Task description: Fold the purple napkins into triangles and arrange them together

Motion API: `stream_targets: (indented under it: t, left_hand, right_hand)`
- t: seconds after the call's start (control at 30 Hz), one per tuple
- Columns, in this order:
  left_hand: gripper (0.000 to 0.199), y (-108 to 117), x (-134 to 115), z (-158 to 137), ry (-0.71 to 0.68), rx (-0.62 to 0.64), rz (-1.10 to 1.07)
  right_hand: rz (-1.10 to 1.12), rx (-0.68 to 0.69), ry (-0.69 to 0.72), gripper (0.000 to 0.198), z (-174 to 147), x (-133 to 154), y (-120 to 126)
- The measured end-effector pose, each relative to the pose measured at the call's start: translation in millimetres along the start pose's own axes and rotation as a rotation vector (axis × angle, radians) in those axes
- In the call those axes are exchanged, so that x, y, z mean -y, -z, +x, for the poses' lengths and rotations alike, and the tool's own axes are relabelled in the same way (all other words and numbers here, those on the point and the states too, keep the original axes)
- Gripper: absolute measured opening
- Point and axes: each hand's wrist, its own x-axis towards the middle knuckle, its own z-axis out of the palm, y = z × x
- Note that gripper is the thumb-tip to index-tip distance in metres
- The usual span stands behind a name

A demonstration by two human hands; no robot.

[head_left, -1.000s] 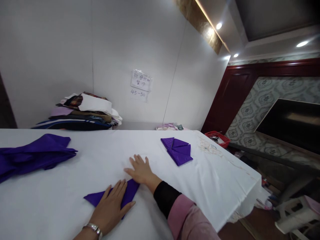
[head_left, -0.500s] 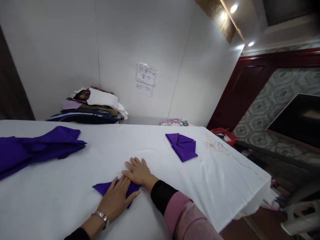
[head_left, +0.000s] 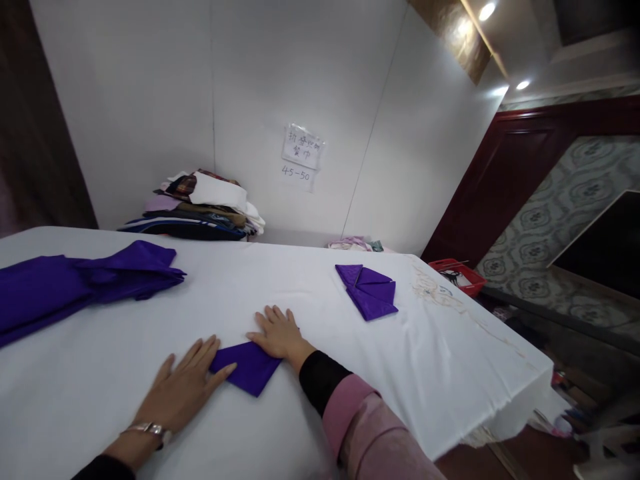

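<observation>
A folded purple napkin (head_left: 250, 370) lies flat on the white tablecloth (head_left: 290, 440) between my hands. My left hand (head_left: 183, 383), with a metal watch or bracelet at the wrist, rests open over the napkin's left corner, thumb on its near edge. Flat on the upper right part of the napkin lies my right hand (head_left: 277, 333), fingers spread and reaching onto the cloth. Both palms hide parts of the napkin. Farther back on the right is another folded purple napkin (head_left: 370, 291), with pointed corners and a pocket-like fold.
A loose heap of purple cloth (head_left: 90, 283) covers the table's left side. Behind the table's far edge stands a pile of folded clothes (head_left: 205, 207). A handwritten paper sign (head_left: 303, 147) hangs on the wall. Past the right edge sits a red basket (head_left: 465, 277).
My left hand has slid left along the napkin, uncovering its middle. My right hand stays pressed on the right part. The view has shifted slightly.
</observation>
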Motion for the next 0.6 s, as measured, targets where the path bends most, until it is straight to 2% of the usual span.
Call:
stream_targets:
  t: [0.17,0.23,0.3,0.33,0.37,0.47,0.53,0.6]
  left_hand:
    - [0.044,5.0,26.3,-6.1,0.006,0.019,0.028]
    - [0.048,13.2,27.6,-9.0,0.13,-0.008,0.022]
    - [0.061,21.9,18.0,-9.8,0.32,-0.083,-0.005]
    - [0.065,25.1,8.8,-8.8,0.32,-0.128,-0.01]
    - [0.067,26.9,-2.9,-6.6,0.238,-0.168,-0.016]
    - [0.065,24.5,-46.1,5.7,0.089,-0.155,-0.027]
    - [0.068,18.8,-72.1,15.2,-0.091,-0.152,-0.112]
    - [0.069,12.3,-87.6,22.3,-0.147,-0.146,-0.152]
  right_hand:
    - [-0.012,0.011,0.012,0.068,1.3,-2.2,-1.6]
    - [-0.031,0.021,-0.007,0.067,1.1,-1.9,-2.3]
    - [-0.048,0.036,-0.025,0.066,0.9,-1.5,-3.6]
    - [-0.053,0.039,-0.03,0.065,0.9,-1.6,-4.4]
    - [-0.06,0.039,-0.031,0.066,0.7,-1.8,-5.4]
    - [-0.105,0.034,-0.009,0.063,-0.9,-3.8,-8.0]
    - [-0.153,0.062,0.021,0.059,-2.3,-5.5,-9.1]
    - [-0.198,0.098,0.034,0.056,-3.0,-6.8,-10.0]
